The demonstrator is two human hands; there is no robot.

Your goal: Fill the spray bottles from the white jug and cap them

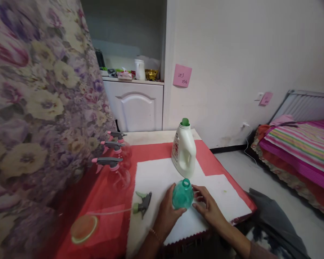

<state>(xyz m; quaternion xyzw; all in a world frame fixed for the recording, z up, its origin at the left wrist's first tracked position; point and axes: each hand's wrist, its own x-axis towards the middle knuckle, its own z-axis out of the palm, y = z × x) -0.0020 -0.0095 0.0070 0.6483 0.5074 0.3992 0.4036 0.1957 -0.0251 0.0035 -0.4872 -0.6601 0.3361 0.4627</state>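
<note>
A translucent green spray bottle body (182, 195) with no top on its neck is held over the white cloth. My left hand (167, 210) wraps its left side, thumb across the lower front. At its right side, my right hand (207, 207) has curved, parted fingers; the fingertips are at the bottle's edge, and whether they press on it I cannot tell. On the cloth to the left lies a grey and green spray trigger head (143, 205) with its thin tube pointing left. Just behind the green bottle stands a white detergent jug (184, 151) with a green spout.
Three clear spray bottles with grey and pink triggers, the nearest one (119, 178), stand at the table's left. A round coaster-like disc (83, 229) lies front left. White cloth (151, 172) covers part of the red tabletop (156, 153). A floral curtain (43, 126) hangs left; a bed (299, 144) stands right.
</note>
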